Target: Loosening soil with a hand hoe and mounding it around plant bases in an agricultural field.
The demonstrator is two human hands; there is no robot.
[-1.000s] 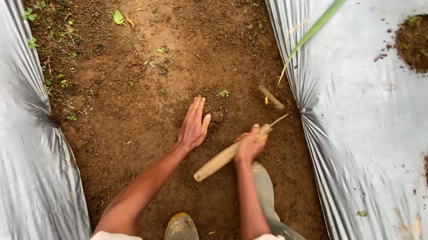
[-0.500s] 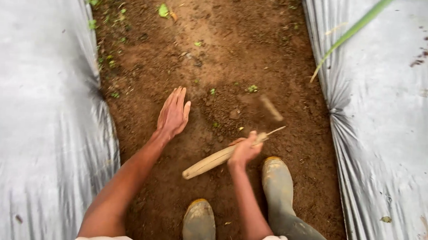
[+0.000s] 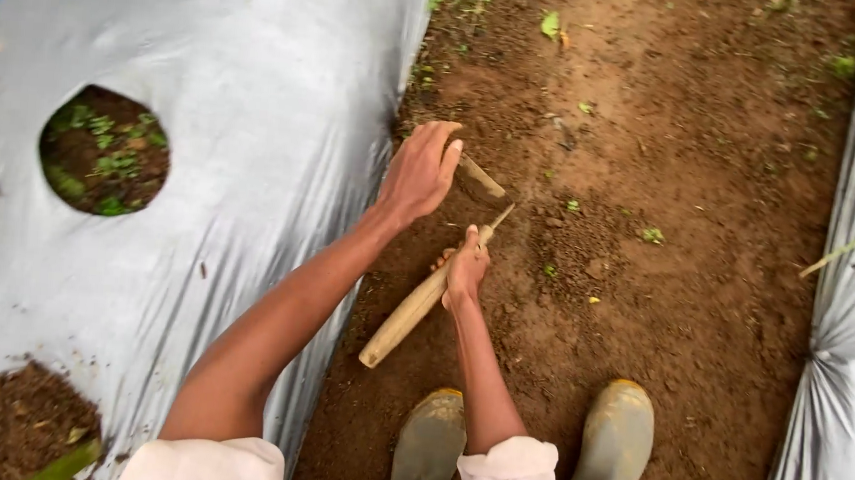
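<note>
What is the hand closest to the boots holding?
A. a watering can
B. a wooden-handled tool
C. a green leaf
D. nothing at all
B. The right hand is wrapped around a wooden-handled tool whose thin tip points at the brown soil, while the left hand is spread open above the ground, holding nothing.

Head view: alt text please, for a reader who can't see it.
The right hand grips a wooden-handled tool above bare soil, the left hand open just beyond it. Two boots stand below; silver plastic sheet lies on both sides.
</note>
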